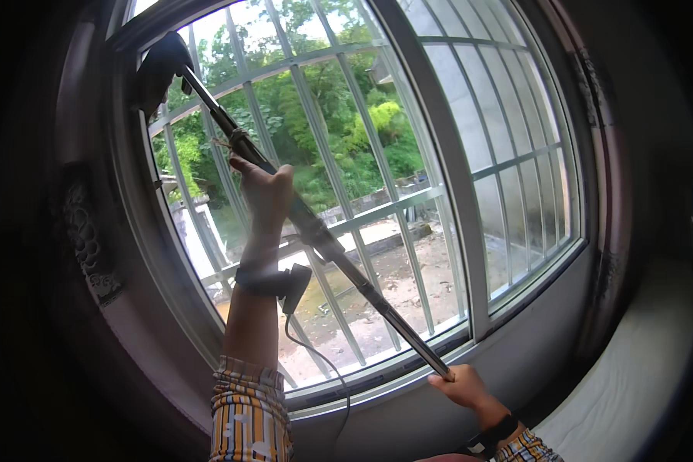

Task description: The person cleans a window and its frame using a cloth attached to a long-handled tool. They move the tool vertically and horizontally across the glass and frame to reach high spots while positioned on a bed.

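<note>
A long-handled mop [346, 271] slants across the window from upper left to lower right. Its dark, soft-looking head [160, 71] is up at the top left corner of the window frame; shadow hides its exact shape. My left hand [266, 191] is closed round the upper part of the handle, just below a tie of string [237, 137]. Lower down, my right hand [463, 386] grips the shiny metal end of the handle, near the window sill. Both arms have striped sleeves, the left one raised.
Metal bars [339, 146] stand outside the window, with trees and bare ground beyond. An upright frame post [456, 154] divides the panes. From a device [281, 286] on my left wrist hangs a thin cable [339, 369]. A pale cloth-like surface [631, 369] lies at lower right.
</note>
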Available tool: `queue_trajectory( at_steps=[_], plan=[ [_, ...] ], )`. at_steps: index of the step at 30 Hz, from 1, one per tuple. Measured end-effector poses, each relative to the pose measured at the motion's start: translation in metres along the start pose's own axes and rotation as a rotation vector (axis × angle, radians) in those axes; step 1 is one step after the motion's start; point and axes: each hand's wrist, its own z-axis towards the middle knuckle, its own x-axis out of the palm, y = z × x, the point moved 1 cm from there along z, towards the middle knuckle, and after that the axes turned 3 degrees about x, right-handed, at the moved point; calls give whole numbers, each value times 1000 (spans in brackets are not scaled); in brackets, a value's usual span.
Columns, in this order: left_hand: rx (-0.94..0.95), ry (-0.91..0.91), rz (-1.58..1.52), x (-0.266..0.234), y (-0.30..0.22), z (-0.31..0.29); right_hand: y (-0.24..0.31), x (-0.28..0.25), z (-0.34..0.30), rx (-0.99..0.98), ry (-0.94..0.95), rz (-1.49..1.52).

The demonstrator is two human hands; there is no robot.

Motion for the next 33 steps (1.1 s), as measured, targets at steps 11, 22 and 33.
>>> queue_trajectory(
  at_steps=[11, 22, 33],
  plan=[
    [165, 473, 89, 136, -137, -57, -52, 4, 1, 240, 101, 551],
    [41, 668, 18, 133, -143, -121, -93, 59, -21, 359, 318, 759],
    [-44, 806, -93, 17, -73, -361, -266, 245, -154, 505, 648, 783]
  ],
)
